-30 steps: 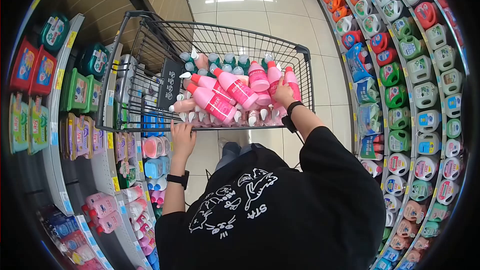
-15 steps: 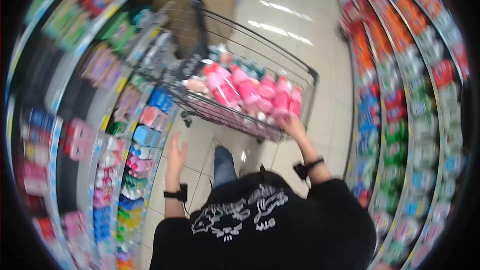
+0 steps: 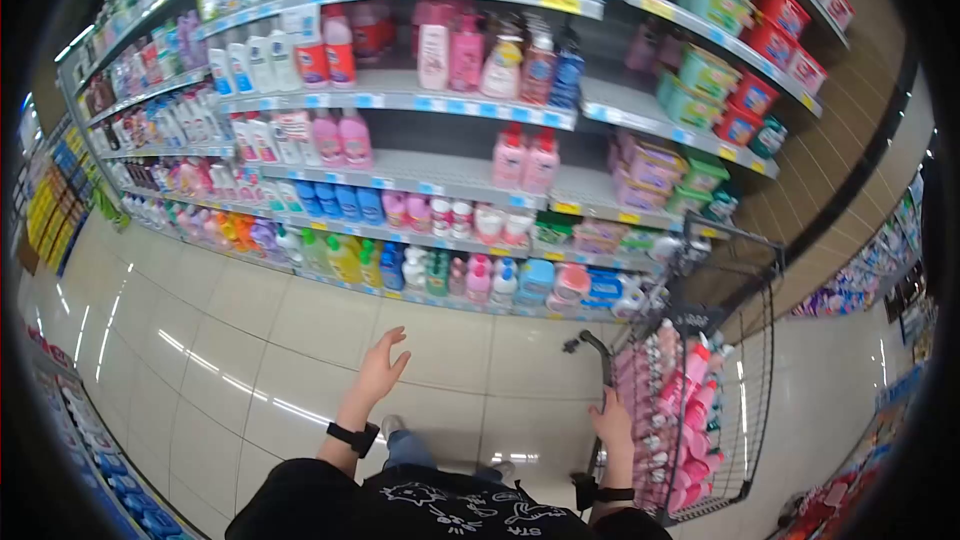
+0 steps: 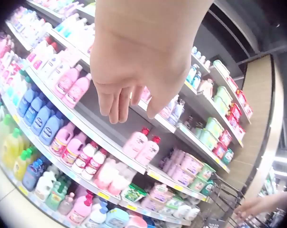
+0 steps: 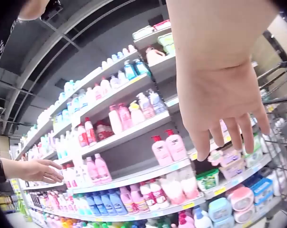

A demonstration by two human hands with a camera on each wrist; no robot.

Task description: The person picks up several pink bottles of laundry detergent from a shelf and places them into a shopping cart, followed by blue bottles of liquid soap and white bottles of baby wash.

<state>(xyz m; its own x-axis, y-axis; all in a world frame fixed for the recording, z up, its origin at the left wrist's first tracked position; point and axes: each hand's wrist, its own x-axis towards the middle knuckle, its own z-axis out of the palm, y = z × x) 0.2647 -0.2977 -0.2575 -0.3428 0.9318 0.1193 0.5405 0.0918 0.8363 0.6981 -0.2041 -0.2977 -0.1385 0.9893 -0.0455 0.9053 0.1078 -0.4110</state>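
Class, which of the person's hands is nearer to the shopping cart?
The right. The right hand is right beside the handle of the shopping cart; the left hand is out over the floor, well to the cart's left.

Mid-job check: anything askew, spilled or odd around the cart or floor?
Pink bottles in the cart look askew: several lie tilted atop others, not standing in rows. No spill shows on the visible floor.

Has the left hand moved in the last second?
Yes: the left hand has shifted along the shelf, away from the brown wall.
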